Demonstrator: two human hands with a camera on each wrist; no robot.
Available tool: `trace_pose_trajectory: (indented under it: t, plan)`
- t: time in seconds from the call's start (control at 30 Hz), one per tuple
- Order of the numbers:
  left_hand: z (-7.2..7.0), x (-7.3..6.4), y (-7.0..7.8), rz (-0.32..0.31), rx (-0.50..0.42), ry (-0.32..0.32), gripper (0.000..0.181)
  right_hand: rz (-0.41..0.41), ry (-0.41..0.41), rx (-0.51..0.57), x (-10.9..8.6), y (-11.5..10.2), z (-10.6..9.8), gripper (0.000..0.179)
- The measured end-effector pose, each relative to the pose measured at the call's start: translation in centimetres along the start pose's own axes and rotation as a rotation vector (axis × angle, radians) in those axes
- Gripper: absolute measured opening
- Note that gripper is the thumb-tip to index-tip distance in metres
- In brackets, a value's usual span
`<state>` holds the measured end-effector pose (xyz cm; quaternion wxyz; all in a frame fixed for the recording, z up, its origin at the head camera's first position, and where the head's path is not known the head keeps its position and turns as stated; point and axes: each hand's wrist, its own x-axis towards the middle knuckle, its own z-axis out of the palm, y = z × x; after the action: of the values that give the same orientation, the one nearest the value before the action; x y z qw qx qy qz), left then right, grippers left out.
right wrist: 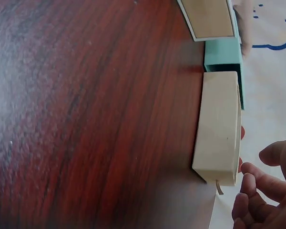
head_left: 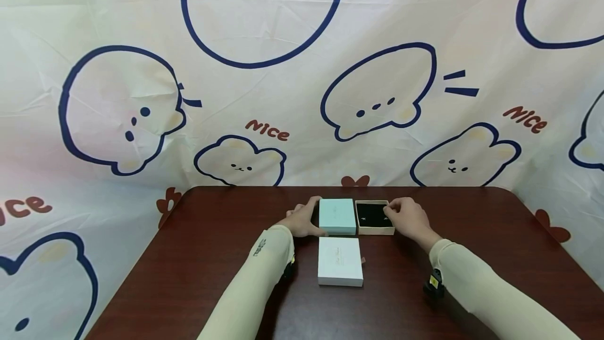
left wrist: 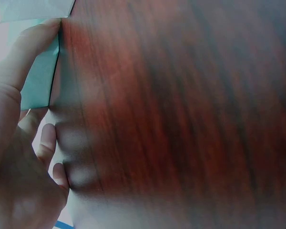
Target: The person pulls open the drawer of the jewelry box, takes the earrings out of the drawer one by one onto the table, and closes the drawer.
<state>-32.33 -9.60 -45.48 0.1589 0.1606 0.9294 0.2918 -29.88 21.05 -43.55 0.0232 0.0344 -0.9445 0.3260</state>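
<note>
A teal box sleeve [head_left: 337, 216] lies on the table, its hollow right end visible in the right wrist view. My left hand [head_left: 300, 221] grips its left end, with the thumb [left wrist: 35, 45] along the near side and other fingers behind. Right beside the sleeve sits a cream drawer tray [right wrist: 218, 124] with a black pad [head_left: 371, 215] bearing small silvery pieces, perhaps earrings. At the tray's right end, my right hand [head_left: 408, 216] hovers with loosely bent fingers; the right wrist view shows thumb and forefinger apart, nothing visible between them. A ribbon tab [right wrist: 219, 187] sticks out of the tray.
A white box [head_left: 340, 261] with a small pinkish tab on its right side lies in front of the teal sleeve. The dark reddish-brown table [head_left: 212, 277] ends at a patterned cloth [head_left: 302, 93] hanging behind it.
</note>
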Motion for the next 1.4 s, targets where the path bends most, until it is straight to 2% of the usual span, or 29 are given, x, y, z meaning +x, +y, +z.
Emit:
trace_pose_trajectory:
  t: [0.3, 0.83, 1.4]
  plan:
    - [0.1, 0.0, -0.1, -0.006, -0.001, 0.004, 0.104, -0.032, 0.019, -0.056, -0.1, -0.8, 0.4, 0.029]
    - [0.0, 0.2, -0.1, 0.018, -0.006, 0.003, 0.106, -0.119, 0.038, -0.085, 0.2, -1.4, 1.3, 0.024]
    - [0.2, 0.3, -0.1, -0.003, 0.009, 0.002, 0.105, -0.186, 0.038, -0.146, -0.1, -2.1, 2.4, 0.012]
